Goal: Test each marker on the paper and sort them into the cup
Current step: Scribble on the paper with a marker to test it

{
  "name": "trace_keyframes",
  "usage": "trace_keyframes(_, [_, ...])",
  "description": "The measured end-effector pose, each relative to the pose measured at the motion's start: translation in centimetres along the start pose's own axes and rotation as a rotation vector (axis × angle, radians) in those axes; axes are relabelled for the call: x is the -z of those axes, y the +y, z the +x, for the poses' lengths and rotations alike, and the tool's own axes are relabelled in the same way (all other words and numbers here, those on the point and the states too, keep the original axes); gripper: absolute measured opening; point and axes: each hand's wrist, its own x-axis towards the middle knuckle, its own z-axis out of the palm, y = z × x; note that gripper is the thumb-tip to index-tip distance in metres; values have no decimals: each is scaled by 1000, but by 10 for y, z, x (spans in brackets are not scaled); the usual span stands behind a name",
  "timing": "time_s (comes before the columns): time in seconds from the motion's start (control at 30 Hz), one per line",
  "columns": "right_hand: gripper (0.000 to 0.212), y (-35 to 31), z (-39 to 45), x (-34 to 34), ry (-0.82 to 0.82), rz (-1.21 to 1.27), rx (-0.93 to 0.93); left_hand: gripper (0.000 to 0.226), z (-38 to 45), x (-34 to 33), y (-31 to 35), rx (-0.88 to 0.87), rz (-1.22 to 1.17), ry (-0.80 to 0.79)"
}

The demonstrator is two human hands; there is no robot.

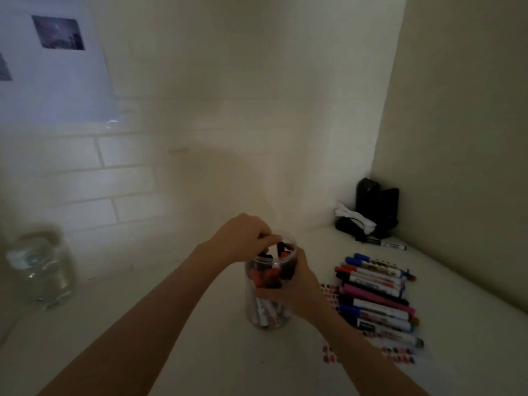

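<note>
We see the right hand (pixel 297 292) wrapped around the clear plastic cup (pixel 268 295) of markers at bench (pixel 200 352) centre. Left hand (pixel 245 238) fingers curl into its mouth; what that grip holds, we cannot tell. Loose capped markers (pixel 377 298) lie just right on paper (pixel 331 352).

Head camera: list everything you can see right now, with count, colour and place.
Cup: one, clear plastic, centre of table, holding markers.
Markers in cup: several, red and black caps; exact count unclear.
Markers on paper: about a dozen, blue, red, black and pink caps, piled to the right of the cup.
Paper: one, white with small coloured marks, under the pile.
Single marker: one, dark cap, far right near the corner.
Dark objects: black, in the corner, with a white cloth.
Glass jar: one, clear, far left.
Left hand: fingers reaching into the cup mouth.
Right hand: grips the cup's side.
</note>
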Motion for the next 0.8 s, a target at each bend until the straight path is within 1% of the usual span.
trace_keyframes(0.03, [106,0,-2,0,-15,-1,1,42,-1,-3,3,-8,59,20])
trace_keyframes(0.1, [112,4,-6,2,-59,-6,5,31,-3,-9,12,-14,89,122])
trace_keyframes(0.17, [121,11,-15,14,-96,-49,-15,19,-6,-16,29,-32,10,263])
trace_keyframes(0.2, [119,16,-22,24,-94,-46,-32,15,-8,-20,39,-62,-56,333])
trace_keyframes(0.23, [110,23,-29,36,-65,-1,-43,13,-10,-24,51,-105,-124,394])
trace_keyframes(0.3, [77,37,-43,66,67,62,-32,13,-10,-35,73,-192,-243,447])
trace_keyframes(0.37, [47,54,-57,100,281,-27,-38,15,-9,-57,93,-224,-350,375])
trace_keyframes(0.4, [37,63,-64,116,390,-85,-59,16,-7,-71,102,-202,-404,313])
trace_keyframes(0.43, [32,75,-70,132,490,-124,-91,18,-7,-86,109,-151,-461,242])
trace_keyframes(0.47, [31,87,-76,146,571,-138,-130,22,-5,-101,114,-92,-512,180])
trace_keyframes(0.53, [35,109,-85,172,659,-118,-220,31,-3,-122,125,32,-571,58])
trace_keyframes(0.6, [39,127,-84,192,660,-128,-305,31,3,-137,132,106,-648,-62])
trace_keyframes(0.63, [41,136,-80,202,639,-144,-337,28,8,-146,135,133,-686,-107])
trace_keyframes(0.67, [42,145,-73,210,612,-159,-359,31,14,-153,137,154,-722,-133])
trace_keyframes(0.73, [43,156,-54,224,547,-193,-360,55,26,-166,137,178,-726,-142])
trace_keyframes(0.8, [43,165,-31,230,468,-250,-320,74,38,-171,138,146,-699,-193])
